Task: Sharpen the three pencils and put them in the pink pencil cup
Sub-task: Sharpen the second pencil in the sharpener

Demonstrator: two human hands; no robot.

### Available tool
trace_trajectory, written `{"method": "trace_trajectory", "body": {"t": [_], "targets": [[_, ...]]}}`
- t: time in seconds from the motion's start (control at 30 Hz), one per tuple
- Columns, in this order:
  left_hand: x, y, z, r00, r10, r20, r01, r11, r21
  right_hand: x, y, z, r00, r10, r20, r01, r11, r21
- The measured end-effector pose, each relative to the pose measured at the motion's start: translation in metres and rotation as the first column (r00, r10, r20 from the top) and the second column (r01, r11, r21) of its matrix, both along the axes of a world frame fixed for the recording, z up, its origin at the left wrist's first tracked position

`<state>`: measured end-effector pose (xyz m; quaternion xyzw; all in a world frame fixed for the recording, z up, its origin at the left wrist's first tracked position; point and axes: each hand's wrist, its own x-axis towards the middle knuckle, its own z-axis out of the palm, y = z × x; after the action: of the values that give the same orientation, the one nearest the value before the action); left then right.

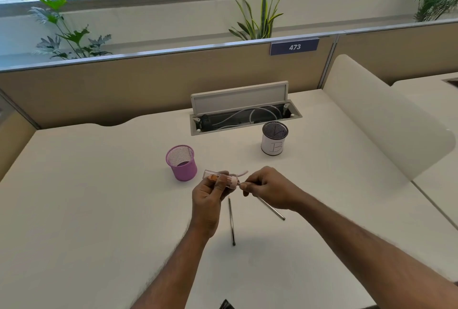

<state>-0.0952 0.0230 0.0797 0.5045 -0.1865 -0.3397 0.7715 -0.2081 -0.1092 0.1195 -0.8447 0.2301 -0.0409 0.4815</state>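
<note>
Pale bench (99, 209), pink cup (182, 163) at eleven o'clock; left hand (207, 199) gripping sharpener (233, 182), right hand (270, 188) pinching pencil (272, 209), best turned straight, gently.

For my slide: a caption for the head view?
Left hand grips sharpener, right hand pinches pencil at its opening, pink cup nearby.

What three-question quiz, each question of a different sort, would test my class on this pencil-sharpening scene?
1. True or false: the pink pencil cup already holds a pencil.
2. Which hand grips the clear sharpener? A left, B right.
3. Fill in: the white cup bears the letter ___.

Key: 1 false. 2 A: the left hand grips it, and the right hand pinches a pencil. 3 B.
</note>
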Motion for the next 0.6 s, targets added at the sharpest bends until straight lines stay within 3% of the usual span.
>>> {"method": "trace_trajectory", "body": {"t": [0.17, 0.33, 0.5, 0.6], "targets": [[0.003, 0.003, 0.002, 0.993, -0.116, 0.007, 0.117, 0.993, -0.023, -0.007, -0.006, 0.008, 0.996, 0.063, -0.059, -0.032, 0.904, 0.426], [0.002, 0.002, 0.007, 0.981, -0.195, -0.020, 0.194, 0.980, -0.031, -0.009, -0.014, 0.012, 0.965, 0.141, -0.219, 0.035, 0.764, 0.644], [0.004, 0.001, 0.007, 0.987, -0.151, -0.052, 0.150, 0.988, -0.029, -0.012, -0.015, 0.008, 0.985, 0.128, -0.111, -0.033, 0.785, 0.619], [0.004, 0.000, 0.006, 0.992, -0.100, -0.075, 0.097, 0.995, -0.036, -0.011, -0.009, -0.001, 0.999, -0.033, 0.036, 0.016, 0.920, 0.392]]}}
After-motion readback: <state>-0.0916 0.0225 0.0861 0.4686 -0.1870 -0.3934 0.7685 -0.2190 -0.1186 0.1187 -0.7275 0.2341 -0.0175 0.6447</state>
